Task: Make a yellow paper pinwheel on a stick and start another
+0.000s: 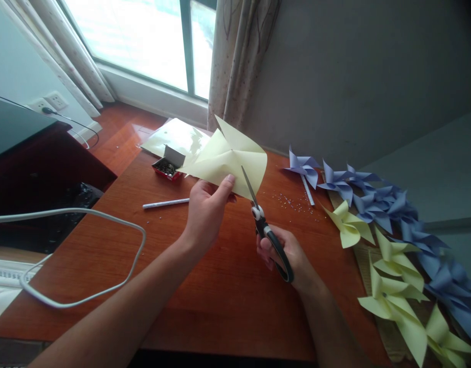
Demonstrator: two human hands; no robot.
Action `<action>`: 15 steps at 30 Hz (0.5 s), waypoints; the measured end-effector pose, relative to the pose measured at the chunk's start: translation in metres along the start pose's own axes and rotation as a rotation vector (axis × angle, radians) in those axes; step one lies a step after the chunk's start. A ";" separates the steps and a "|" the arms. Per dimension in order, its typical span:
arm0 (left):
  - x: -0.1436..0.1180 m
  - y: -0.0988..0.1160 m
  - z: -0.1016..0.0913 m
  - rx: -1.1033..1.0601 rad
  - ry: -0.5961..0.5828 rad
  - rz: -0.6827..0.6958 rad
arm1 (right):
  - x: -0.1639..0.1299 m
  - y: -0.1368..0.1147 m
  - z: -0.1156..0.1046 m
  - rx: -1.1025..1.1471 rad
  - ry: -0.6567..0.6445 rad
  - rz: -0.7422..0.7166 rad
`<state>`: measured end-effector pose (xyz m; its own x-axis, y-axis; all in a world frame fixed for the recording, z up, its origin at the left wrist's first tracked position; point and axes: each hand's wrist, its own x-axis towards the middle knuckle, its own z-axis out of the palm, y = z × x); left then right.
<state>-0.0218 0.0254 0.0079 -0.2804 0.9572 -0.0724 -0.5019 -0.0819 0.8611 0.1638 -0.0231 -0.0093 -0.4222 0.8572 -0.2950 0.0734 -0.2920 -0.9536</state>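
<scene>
At the centre of the frame, the left hand [206,207] pinches the lower edge of a pale yellow paper pinwheel [229,158], holding it up above the wooden table [204,286]. The right hand [287,253] grips black-handled scissors [264,225], blades nearly closed and tip laid against the paper's lower right edge. This looks like the trimming step; a next cut would call for a steady paper edge fed squarely between the blades. The pinwheel is creased toward its middle, with pointed flaps. Finished yellow and blue pinwheels [388,230] line the right of the frame.
</scene>
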 end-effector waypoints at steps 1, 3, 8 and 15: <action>0.000 0.000 0.000 0.000 0.001 0.000 | 0.000 0.000 0.000 -0.001 0.000 0.000; 0.000 0.000 0.000 -0.001 0.004 0.000 | 0.000 -0.001 0.000 -0.007 0.001 0.000; 0.000 -0.001 -0.002 0.007 -0.004 0.006 | 0.000 -0.002 0.000 -0.010 0.007 -0.002; 0.001 -0.003 -0.004 0.007 -0.009 0.006 | 0.000 -0.002 0.001 -0.009 0.029 0.007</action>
<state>-0.0234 0.0252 0.0035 -0.2759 0.9591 -0.0624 -0.4941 -0.0859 0.8652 0.1629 -0.0224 -0.0072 -0.3952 0.8670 -0.3036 0.0843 -0.2948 -0.9518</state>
